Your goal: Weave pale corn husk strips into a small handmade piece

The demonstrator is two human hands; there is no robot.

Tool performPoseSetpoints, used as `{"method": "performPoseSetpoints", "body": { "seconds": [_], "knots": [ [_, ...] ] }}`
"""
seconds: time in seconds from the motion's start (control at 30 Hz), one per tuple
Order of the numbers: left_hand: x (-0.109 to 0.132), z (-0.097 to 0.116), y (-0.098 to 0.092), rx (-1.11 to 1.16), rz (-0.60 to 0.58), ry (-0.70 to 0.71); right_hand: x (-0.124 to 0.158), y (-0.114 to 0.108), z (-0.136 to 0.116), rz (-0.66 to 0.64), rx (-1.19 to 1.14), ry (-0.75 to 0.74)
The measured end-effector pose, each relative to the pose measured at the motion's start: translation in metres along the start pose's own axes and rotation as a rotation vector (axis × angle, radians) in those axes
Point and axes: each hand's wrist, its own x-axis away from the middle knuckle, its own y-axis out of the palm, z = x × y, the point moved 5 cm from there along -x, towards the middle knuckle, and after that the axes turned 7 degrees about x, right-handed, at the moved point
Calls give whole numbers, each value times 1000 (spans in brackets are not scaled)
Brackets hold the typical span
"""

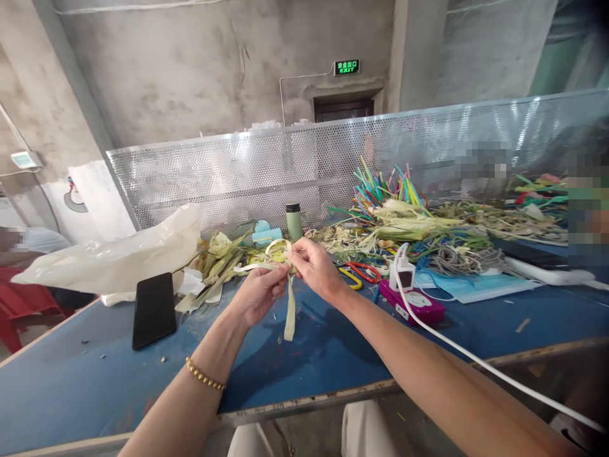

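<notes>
1. My left hand (262, 295) pinches the strip (290, 314) over the table (295, 374)'s middle — fingers nearly together.
2. My right hand (314, 266) pinches beside it, fingers likewise closed.
3. I'd best grip lightly, keeping it flat — it looks easily creased.

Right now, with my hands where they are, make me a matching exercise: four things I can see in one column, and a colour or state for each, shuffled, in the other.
Things:
1. Pale strip
2. Bottle
3. Bracelet
4. Power block

Descriptions:
A. Gold-coloured beads
B. Purple, with a white charger on it
C. Held between the left hand and the right hand
D. Green, with a dark lid

Pairs: 1-C, 2-D, 3-A, 4-B.
</notes>
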Motion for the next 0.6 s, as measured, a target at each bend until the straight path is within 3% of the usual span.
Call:
{"method": "performPoseSetpoints", "body": {
  "seconds": [0.17,0.4,0.6],
  "knots": [
    [0,4,-3,-81,-61,30,-1,-6,2,23,-14,25],
    [-3,9,-15,-128,71,133,0,-2,0,-245,-130,162],
    [-5,9,-14,-145,78,132,0,-2,2,-245,-104,173]
  ]
}}
